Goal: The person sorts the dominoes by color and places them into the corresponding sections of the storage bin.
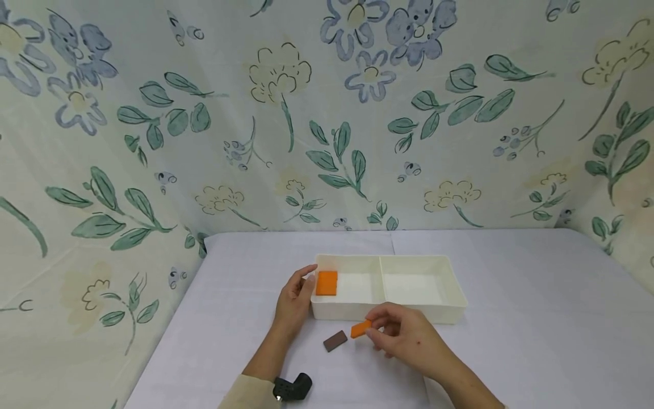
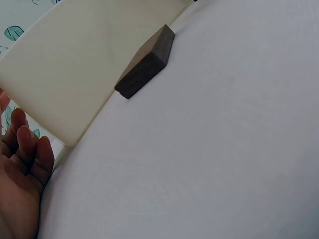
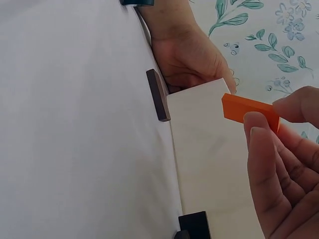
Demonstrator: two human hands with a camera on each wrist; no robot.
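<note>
My right hand point(image 1: 409, 338) pinches a small orange block point(image 3: 249, 109) between thumb and fingertips, in front of the white two-compartment box point(image 1: 327, 311). Close to the held block, a dark brown block point(image 1: 335, 341) lies on the table. It also shows beside the box's front wall in the left wrist view. At the box's left end, my left hand point(image 1: 293, 304) rests with relaxed fingers against the outside, one fingertip right at the rim. Inside the left compartment, orange blocks point(image 1: 327, 283) lie against the left wall.
A white cloth point(image 1: 245, 267) covers the table. Behind it hangs a flowered curtain point(image 1: 357, 187). A black device point(image 1: 293, 387) is strapped to the left wrist. In the right wrist view, a black square-edged piece point(image 3: 196, 225) shows low at the box's front.
</note>
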